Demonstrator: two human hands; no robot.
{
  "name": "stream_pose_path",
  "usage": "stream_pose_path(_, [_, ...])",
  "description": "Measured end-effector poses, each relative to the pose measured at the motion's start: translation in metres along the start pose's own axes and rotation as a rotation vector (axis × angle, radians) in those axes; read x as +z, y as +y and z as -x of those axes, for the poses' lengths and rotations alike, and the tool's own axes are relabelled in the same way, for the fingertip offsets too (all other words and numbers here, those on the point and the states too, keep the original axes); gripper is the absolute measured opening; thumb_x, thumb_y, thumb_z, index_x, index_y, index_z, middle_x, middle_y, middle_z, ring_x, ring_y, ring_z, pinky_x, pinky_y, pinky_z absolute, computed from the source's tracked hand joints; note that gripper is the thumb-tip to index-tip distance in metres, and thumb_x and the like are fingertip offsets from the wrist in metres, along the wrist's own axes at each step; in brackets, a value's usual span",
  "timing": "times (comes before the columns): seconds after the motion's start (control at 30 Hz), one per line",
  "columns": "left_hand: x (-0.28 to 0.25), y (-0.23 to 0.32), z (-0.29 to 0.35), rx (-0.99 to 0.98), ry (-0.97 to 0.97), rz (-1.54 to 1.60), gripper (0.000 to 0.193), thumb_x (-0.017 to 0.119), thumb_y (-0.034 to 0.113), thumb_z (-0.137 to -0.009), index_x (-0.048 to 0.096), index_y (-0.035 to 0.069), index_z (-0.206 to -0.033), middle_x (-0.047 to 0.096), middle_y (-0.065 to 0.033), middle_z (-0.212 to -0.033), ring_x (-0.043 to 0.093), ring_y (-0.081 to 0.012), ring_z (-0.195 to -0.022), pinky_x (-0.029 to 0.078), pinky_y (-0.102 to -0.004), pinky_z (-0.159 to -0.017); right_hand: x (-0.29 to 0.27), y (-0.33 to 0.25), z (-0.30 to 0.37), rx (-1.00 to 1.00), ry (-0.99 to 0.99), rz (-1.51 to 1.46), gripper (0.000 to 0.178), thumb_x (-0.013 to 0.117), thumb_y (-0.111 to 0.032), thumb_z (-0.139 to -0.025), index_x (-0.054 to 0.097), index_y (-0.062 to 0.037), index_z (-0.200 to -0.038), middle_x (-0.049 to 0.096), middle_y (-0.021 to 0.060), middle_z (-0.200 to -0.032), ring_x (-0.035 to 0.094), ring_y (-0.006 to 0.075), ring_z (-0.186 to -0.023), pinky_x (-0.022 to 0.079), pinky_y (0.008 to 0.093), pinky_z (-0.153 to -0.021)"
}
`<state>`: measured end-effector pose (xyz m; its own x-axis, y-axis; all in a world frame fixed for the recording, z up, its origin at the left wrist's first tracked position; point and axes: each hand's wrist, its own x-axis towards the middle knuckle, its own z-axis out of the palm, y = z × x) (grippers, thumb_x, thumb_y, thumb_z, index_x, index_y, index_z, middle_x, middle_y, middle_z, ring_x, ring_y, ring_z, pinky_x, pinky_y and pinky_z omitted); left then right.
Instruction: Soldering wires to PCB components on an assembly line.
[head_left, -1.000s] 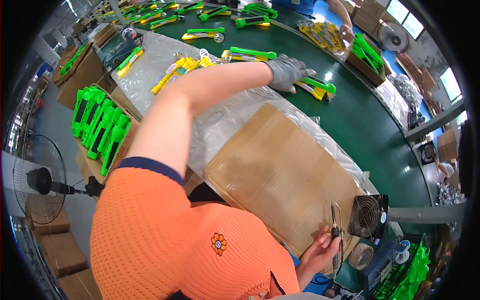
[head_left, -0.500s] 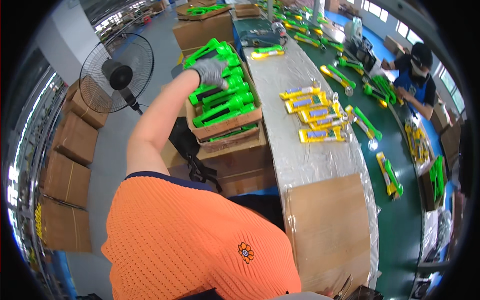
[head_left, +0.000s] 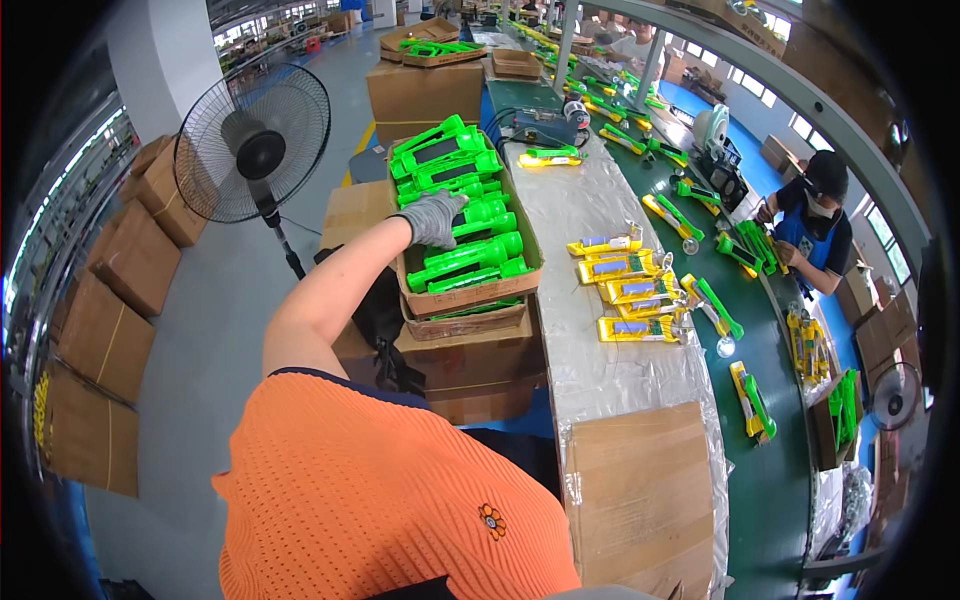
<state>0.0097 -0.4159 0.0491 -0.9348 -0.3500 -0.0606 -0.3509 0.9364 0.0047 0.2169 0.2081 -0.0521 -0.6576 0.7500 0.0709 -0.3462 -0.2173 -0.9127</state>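
My left hand [head_left: 434, 219], in a grey glove, reaches into an open cardboard box [head_left: 478, 296] of green plastic flashlights. Its fingers curl over the handle end of one green flashlight [head_left: 482, 214] midway along the pile; the fingertips are partly hidden. More green flashlights [head_left: 465, 262] with dark panels lie side by side nearer to me, and others are heaped at the far end. Beneath this box sits a second one [head_left: 470, 322] with green pieces showing at its rim. My right hand is out of sight.
On the foil-covered bench [head_left: 590, 375] lie several yellow-and-clear packaged pieces [head_left: 630, 291] and a flat cardboard sheet [head_left: 640, 500]. Green-and-yellow sets rest on the green conveyor [head_left: 700, 400]. A co-worker [head_left: 815, 225] sits across it. A standing fan [head_left: 260, 155] is at left.
My left hand has come nearer along the box, from the far flashlights to ones in its middle. The whole view has shifted slightly.
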Motion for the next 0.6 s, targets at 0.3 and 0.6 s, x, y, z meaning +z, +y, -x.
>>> stream_pose_path(0.3, [0.002, 0.002, 0.007, 0.061, 0.152, 0.205, 0.08, 0.082, 0.028, -0.061, 0.054, 0.001, -0.131, 0.06, -0.0236, -0.122, 0.06, -0.0366, -0.112, 0.049, -0.0409, -0.099, -0.004, -0.003, 0.003, -0.02, 0.001, 0.124, 0.016, 0.055, -0.021, -0.093, 0.054, -0.005, -0.09, 0.05, 0.0031, -0.08, 0.048, 0.0163, -0.076, 0.043, 0.0279, -0.078])
stream_pose_path(0.6, [-0.051, -0.003, 0.004, 0.059, 0.147, 0.505, 0.084, 0.085, 0.025, -0.058, 0.054, 0.005, -0.133, 0.066, -0.0202, -0.117, 0.064, -0.0336, -0.106, 0.051, -0.0388, -0.093, -0.021, -0.015, 0.003, -0.089, -0.031, 0.336, 0.016, 0.055, -0.021, -0.093, 0.055, -0.0053, -0.089, 0.051, 0.0033, -0.081, 0.049, 0.0161, -0.077, 0.043, 0.0277, -0.078])
